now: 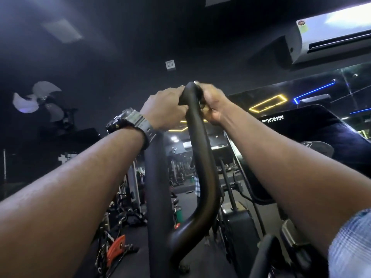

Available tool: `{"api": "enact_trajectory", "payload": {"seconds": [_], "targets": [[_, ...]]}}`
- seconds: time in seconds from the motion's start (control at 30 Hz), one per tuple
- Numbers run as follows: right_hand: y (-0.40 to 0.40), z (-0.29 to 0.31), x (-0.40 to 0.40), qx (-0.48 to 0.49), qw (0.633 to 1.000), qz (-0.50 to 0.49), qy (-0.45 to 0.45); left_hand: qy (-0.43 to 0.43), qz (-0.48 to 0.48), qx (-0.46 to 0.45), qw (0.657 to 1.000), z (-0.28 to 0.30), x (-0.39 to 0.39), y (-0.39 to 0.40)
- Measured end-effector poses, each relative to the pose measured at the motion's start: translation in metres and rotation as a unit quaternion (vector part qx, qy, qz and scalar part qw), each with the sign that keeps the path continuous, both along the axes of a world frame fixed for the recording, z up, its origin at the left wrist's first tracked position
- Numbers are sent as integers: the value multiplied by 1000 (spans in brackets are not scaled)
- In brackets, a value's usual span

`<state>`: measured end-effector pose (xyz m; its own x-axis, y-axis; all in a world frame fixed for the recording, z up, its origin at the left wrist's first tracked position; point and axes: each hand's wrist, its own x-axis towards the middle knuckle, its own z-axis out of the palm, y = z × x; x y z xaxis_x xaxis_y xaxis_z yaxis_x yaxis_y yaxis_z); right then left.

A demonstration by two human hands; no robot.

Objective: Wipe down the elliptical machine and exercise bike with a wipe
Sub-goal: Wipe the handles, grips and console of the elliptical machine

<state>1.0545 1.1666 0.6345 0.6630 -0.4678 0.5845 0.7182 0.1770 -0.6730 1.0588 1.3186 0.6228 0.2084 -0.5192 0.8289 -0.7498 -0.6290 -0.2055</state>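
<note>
Plaid sleeve at right forearm. Watch on left wrist. Left hand wrapped the top of the black handlebar; right hand closed on its far side; wipe not discernible. Beyond: machine console, wall fan, air conditioner.

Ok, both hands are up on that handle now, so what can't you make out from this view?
Head view only:
- Wipe: none visible; if held, the left hand or right hand covers it.
- Right hand's fingers: wrapped behind the handle, so hidden.
- Handle base: cut off by the bottom edge.
- Console: dark; only the logo reads.
- Floor gear: too dim and small to identify.
</note>
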Motion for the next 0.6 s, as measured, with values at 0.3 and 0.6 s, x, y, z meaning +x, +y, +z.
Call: {"api": "enact_trajectory", "payload": {"seconds": [0.3, 0.6], "targets": [[10, 4, -20, -241, 841, -473, -105, 110, -133, -148, 974, -8, 22, 35], [78, -11, -18, -661, 523, -536, -48, 335, -319, -378, 802, -60, 53, 63]]}}
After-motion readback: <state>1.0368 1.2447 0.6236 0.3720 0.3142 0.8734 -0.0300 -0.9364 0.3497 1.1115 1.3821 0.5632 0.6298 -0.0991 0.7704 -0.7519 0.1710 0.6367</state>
